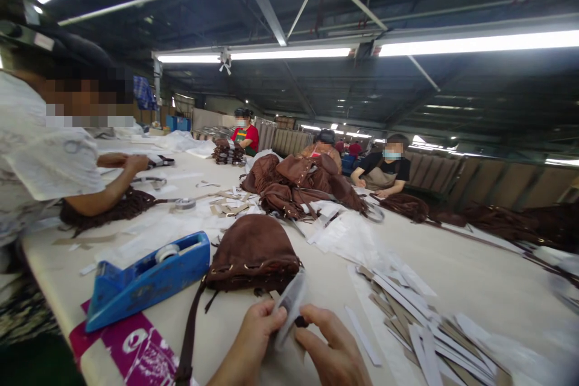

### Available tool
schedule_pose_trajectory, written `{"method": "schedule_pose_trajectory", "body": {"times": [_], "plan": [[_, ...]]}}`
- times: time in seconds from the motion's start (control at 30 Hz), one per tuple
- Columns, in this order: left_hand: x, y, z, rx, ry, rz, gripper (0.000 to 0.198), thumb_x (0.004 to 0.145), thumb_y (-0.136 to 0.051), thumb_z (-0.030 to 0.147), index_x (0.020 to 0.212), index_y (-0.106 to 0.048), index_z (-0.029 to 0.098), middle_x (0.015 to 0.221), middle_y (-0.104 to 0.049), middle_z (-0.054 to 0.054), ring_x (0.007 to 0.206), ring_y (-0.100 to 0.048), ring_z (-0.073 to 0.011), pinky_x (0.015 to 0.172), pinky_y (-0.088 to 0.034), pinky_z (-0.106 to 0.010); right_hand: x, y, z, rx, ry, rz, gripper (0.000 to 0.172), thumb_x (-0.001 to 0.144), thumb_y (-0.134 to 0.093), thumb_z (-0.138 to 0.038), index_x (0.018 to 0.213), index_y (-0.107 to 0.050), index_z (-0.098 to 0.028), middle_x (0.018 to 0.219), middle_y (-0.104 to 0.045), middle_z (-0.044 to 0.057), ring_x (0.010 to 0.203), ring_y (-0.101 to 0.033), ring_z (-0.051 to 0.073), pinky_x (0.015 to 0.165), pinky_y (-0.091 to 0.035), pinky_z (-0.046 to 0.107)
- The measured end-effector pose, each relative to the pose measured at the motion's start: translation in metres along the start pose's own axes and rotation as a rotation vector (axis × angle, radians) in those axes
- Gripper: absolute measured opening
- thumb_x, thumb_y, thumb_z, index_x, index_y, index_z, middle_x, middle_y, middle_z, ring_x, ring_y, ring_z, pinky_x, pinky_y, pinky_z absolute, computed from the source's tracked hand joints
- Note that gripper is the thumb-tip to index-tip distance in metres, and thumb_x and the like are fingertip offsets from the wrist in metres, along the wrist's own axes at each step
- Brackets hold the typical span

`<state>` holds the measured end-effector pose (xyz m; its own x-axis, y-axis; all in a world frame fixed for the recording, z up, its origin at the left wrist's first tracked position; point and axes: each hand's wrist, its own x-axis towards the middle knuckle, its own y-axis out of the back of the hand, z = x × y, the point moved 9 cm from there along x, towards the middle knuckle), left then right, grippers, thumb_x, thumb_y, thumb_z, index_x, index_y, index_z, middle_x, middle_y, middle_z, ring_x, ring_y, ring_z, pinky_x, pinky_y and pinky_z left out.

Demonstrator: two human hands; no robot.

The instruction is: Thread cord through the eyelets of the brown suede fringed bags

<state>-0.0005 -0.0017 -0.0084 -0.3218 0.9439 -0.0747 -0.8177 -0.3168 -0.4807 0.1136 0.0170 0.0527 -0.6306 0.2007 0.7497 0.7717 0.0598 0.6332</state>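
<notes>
Table (pixel 325 274): broad, pale, flat. Pile (pixel 303 184): soft brown bags, creased and slumped, heaped toward the far side. Strips (pixel 420 344): thin, narrow, straight-edged, white and grey-brown, scattered in loose layers at right. Dispenser (pixel 149 283): hard, blue, wedge-like, scuffed along the flank. Purple sheet (pixel 136 350): printed in white, partly beneath the dispenser. Bag (pixel 253 247): brown, supple, domed, gathered along the near edge with small metallic rings; lying on the table just right of the dispenser, near the centre. Right hand (pixel 332 338): curved, thumb and forefinger pinching a dark piece (pixel 301 321). Left hand (pixel 260 325): thumb and finger pressed together, pinching film (pixel 289 310). Film: translucent, elongated, blurred, before the bag's right end. Dark piece: small, material too blurred to tell.
</notes>
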Motion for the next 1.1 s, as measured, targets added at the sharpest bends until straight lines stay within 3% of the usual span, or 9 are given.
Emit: {"method": "schedule_pose_trajectory", "body": {"times": [0.1, 0.2, 0.27, 0.33, 0.5, 0.67, 0.77, 0.97, 1.1], "plan": [[0.003, 0.005, 0.007, 0.127, -0.083, 0.027, 0.026, 0.061, -0.072, 0.038, 0.070, -0.066, 0.014, 0.071, -0.060, -0.001, 0.065, -0.052, -0.0162, 0.061, -0.039, -0.025, 0.010, 0.005, -0.011, -0.079, 0.125, -0.044, 0.029, 0.083, -0.059, -0.012, 0.099, -0.071, -0.032, 0.113, -0.070, 0.003, 0.105, -0.063, 0.023, 0.088, -0.047, 0.032], [0.004, 0.005, 0.019, 0.355, -0.209, 0.020, 0.020, 0.063, -0.063, 0.036, 0.065, -0.066, 0.016, 0.080, -0.059, -0.003, 0.079, -0.053, -0.0212, 0.074, -0.041, -0.030, 0.020, 0.005, -0.011, -0.160, 0.194, -0.133, 0.023, 0.084, -0.055, -0.009, 0.092, -0.067, -0.028, 0.129, -0.062, 0.001, 0.128, -0.046, 0.025, 0.105, -0.033, 0.038], [0.003, 0.006, 0.025, 0.556, -0.251, 0.051, 0.018, 0.065, -0.059, 0.033, 0.066, -0.067, 0.018, 0.083, -0.060, -0.004, 0.087, -0.053, -0.0247, 0.083, -0.040, -0.035, 0.026, -0.003, -0.009, -0.139, 0.190, -0.239, 0.020, 0.086, -0.054, -0.009, 0.089, -0.064, -0.026, 0.127, -0.063, 0.000, 0.131, -0.043, 0.023, 0.111, -0.023, 0.038], [0.001, 0.010, 0.033, 0.758, -0.285, 0.105, 0.013, 0.065, -0.057, 0.029, 0.067, -0.067, 0.020, 0.092, -0.061, -0.005, 0.097, -0.051, -0.0277, 0.091, -0.037, -0.040, 0.032, -0.011, -0.006, -0.061, 0.150, -0.311, 0.017, 0.087, -0.055, -0.010, 0.087, -0.060, -0.026, 0.112, -0.069, -0.001, 0.121, -0.052, 0.019, 0.112, -0.021, 0.036], [0.002, 0.020, 0.036, 0.989, -0.239, 0.120, 0.016, 0.069, -0.054, 0.027, 0.073, -0.068, 0.022, 0.105, -0.061, -0.004, 0.105, -0.049, -0.0254, 0.095, -0.036, -0.036, 0.038, -0.027, 0.006, 0.156, -0.021, -0.236, 0.017, 0.084, -0.051, -0.007, 0.081, -0.053, -0.023, 0.091, -0.065, 0.000, 0.093, -0.060, 0.017, 0.105, -0.030, 0.038], [0.009, 0.023, 0.027, 1.048, -0.121, 0.067, 0.019, 0.070, -0.051, 0.022, 0.075, -0.069, 0.022, 0.111, -0.059, -0.002, 0.109, -0.047, -0.0239, 0.097, -0.034, -0.034, 0.025, -0.045, 0.029, 0.293, -0.226, -0.216, 0.018, 0.079, -0.053, -0.006, 0.074, -0.048, -0.022, 0.088, -0.063, 0.001, 0.087, -0.056, 0.019, 0.082, -0.041, 0.034], [0.008, 0.019, 0.027, 1.076, -0.121, 0.052, 0.020, 0.067, -0.049, 0.018, 0.073, -0.068, 0.022, 0.117, -0.056, -0.001, 0.115, -0.044, -0.0242, 0.100, -0.031, -0.035, 0.019, -0.049, 0.041, 0.288, -0.328, -0.227, 0.018, 0.076, -0.056, -0.006, 0.070, -0.048, -0.021, 0.087, -0.064, 0.003, 0.087, -0.055, 0.021, 0.078, -0.040, 0.034], [0.003, 0.010, 0.029, 1.135, -0.175, 0.019, 0.021, 0.066, -0.050, 0.017, 0.077, -0.066, 0.024, 0.118, -0.057, -0.001, 0.117, -0.042, -0.0236, 0.102, -0.027, -0.035, 0.018, -0.051, 0.043, 0.245, -0.306, -0.247, 0.018, 0.075, -0.055, -0.005, 0.069, -0.048, -0.021, 0.082, -0.063, 0.002, 0.081, -0.055, 0.021, 0.077, -0.036, 0.035], [0.002, 0.011, 0.032, 1.136, -0.218, 0.080, 0.017, 0.071, -0.052, 0.024, 0.080, -0.067, 0.024, 0.118, -0.057, -0.002, 0.117, -0.043, -0.0242, 0.103, -0.025, -0.036, 0.017, -0.055, 0.047, 0.258, -0.362, -0.255, 0.017, 0.074, -0.056, -0.007, 0.068, -0.049, -0.021, 0.078, -0.061, 0.002, 0.078, -0.054, 0.021, 0.074, -0.036, 0.034]]}}
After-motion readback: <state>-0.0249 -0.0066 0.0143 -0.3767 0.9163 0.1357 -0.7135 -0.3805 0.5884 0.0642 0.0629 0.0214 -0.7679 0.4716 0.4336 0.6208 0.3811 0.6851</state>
